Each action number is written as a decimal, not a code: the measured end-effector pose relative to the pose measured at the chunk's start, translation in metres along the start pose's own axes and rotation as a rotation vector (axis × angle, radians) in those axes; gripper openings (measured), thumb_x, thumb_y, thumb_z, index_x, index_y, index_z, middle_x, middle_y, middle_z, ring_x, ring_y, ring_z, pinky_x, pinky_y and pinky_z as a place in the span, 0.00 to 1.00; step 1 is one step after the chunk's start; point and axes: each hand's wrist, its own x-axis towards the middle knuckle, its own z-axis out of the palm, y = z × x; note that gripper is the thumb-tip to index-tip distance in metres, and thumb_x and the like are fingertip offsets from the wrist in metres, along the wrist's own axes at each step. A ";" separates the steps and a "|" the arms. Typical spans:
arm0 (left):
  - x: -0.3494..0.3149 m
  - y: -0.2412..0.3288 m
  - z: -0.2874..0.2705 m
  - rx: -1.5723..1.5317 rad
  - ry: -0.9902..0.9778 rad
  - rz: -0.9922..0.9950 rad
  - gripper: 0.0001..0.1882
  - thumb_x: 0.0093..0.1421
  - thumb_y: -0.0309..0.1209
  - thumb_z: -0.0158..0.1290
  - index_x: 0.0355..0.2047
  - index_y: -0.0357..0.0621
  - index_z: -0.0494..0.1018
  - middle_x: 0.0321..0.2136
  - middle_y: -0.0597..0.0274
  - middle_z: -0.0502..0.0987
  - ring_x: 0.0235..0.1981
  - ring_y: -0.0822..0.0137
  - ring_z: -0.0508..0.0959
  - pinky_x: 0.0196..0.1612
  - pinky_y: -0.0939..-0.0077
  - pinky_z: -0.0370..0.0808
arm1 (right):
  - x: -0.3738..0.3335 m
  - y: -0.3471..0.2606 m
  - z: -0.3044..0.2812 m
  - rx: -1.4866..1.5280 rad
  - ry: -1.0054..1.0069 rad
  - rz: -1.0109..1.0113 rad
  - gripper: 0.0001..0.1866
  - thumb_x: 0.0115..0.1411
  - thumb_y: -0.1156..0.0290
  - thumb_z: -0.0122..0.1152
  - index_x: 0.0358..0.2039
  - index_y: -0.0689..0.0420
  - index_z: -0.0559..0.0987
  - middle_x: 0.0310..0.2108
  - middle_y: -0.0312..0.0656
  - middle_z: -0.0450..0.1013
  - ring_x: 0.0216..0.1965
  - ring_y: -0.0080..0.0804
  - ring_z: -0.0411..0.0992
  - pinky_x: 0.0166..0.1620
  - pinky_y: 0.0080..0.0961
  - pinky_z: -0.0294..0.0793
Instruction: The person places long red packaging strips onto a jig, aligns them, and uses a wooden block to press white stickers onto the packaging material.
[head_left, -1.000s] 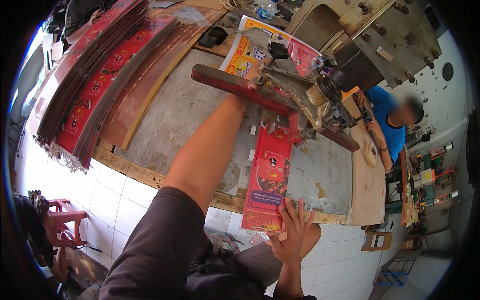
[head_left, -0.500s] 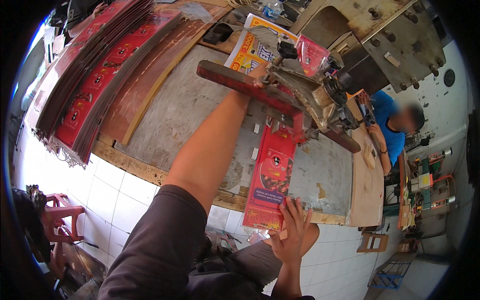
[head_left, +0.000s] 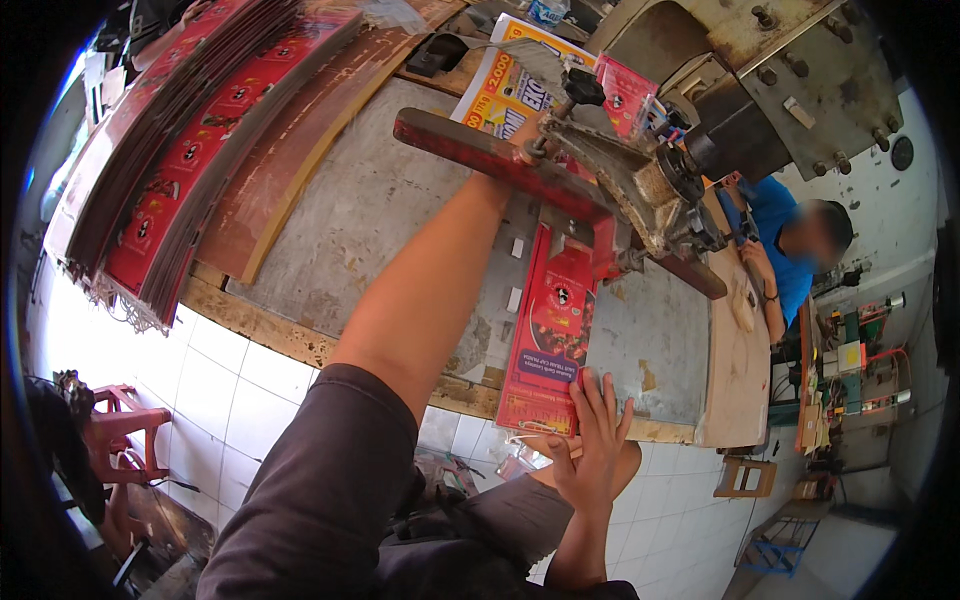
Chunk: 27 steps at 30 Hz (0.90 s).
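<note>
Since the earlier frame, the red printed strip (head_left: pixel 550 340) has slid slightly toward twelve o'clock, nearer the red metal bar (head_left: pixel 465 147), and the right hand (head_left: pixel 590 455) has gone up with it. I have that hand with its fingers apart, clamped on nothing, its fingertips at the strip's right edge near its close end. From there the strip runs toward eleven o'clock across the grey table (head_left: pixel 650 340), its near end jutting past the table's edge. Light guidance from one side could let the strip skew, I judge, and the overhanging end could sag or catch if pressed down. My bigger worry is the left hand (head_left: pixel 524 133), reached past the bar at twelve o'clock: were that bar to drop, the left forearm (head_left: pixel 420 270) crosses right beneath its line. Whether the left hand is gripping anything I cannot tell, since the bar cuts across it. The strip's far end is hidden behind the bar too, and the metal block (head_left: pixel 820 90) at two o'clock is cut off by the rim.
</note>
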 end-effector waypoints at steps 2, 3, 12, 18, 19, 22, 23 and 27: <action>-0.002 0.004 -0.001 0.001 0.002 -0.014 0.20 0.68 0.27 0.58 0.60 0.43 0.77 0.39 0.66 0.82 0.35 0.75 0.80 0.36 0.77 0.76 | 0.000 0.000 -0.001 -0.001 0.002 -0.007 0.39 0.76 0.39 0.54 0.74 0.55 0.74 0.78 0.45 0.66 0.82 0.56 0.55 0.80 0.68 0.34; -0.001 0.007 -0.002 0.010 0.004 -0.019 0.20 0.67 0.27 0.58 0.60 0.43 0.77 0.38 0.66 0.82 0.35 0.74 0.80 0.36 0.77 0.76 | 0.001 0.000 -0.001 0.004 0.002 -0.010 0.39 0.76 0.39 0.55 0.74 0.55 0.74 0.78 0.45 0.66 0.82 0.56 0.55 0.80 0.68 0.34; -0.007 0.018 -0.009 0.031 0.015 -0.051 0.21 0.64 0.26 0.59 0.59 0.42 0.78 0.37 0.65 0.83 0.34 0.72 0.80 0.37 0.74 0.77 | 0.005 -0.003 -0.004 -0.006 -0.003 -0.017 0.39 0.75 0.39 0.57 0.75 0.56 0.73 0.78 0.45 0.66 0.82 0.55 0.55 0.80 0.65 0.37; -0.011 0.022 -0.009 0.048 0.027 -0.061 0.23 0.62 0.25 0.59 0.59 0.42 0.79 0.36 0.64 0.83 0.34 0.71 0.81 0.37 0.72 0.77 | 0.016 -0.007 -0.004 0.005 -0.003 -0.009 0.40 0.76 0.38 0.55 0.75 0.56 0.72 0.78 0.46 0.65 0.82 0.52 0.56 0.81 0.63 0.38; -0.010 0.023 -0.009 0.045 0.025 -0.067 0.23 0.62 0.25 0.59 0.58 0.42 0.79 0.36 0.64 0.83 0.34 0.71 0.81 0.37 0.72 0.77 | 0.017 -0.007 -0.004 0.002 -0.006 -0.011 0.40 0.76 0.38 0.55 0.75 0.56 0.72 0.78 0.46 0.65 0.82 0.52 0.56 0.81 0.63 0.38; -0.011 0.025 -0.010 0.046 0.026 -0.068 0.23 0.61 0.24 0.59 0.58 0.42 0.79 0.35 0.63 0.83 0.33 0.70 0.81 0.37 0.71 0.78 | 0.022 -0.006 -0.007 -0.006 -0.020 -0.021 0.40 0.76 0.39 0.55 0.75 0.56 0.72 0.78 0.46 0.65 0.81 0.52 0.57 0.81 0.62 0.39; -0.011 0.026 -0.010 0.046 0.024 -0.073 0.23 0.61 0.24 0.59 0.58 0.42 0.79 0.35 0.63 0.84 0.33 0.70 0.81 0.37 0.70 0.78 | 0.023 -0.006 -0.007 -0.008 -0.025 -0.025 0.39 0.76 0.40 0.55 0.75 0.56 0.72 0.79 0.46 0.65 0.81 0.52 0.57 0.81 0.62 0.40; -0.012 0.032 -0.013 0.038 0.018 -0.082 0.24 0.59 0.24 0.59 0.58 0.41 0.80 0.34 0.63 0.84 0.33 0.69 0.81 0.38 0.69 0.78 | 0.029 0.000 -0.002 0.008 -0.003 -0.046 0.38 0.75 0.42 0.57 0.75 0.56 0.72 0.79 0.46 0.65 0.80 0.52 0.58 0.80 0.61 0.44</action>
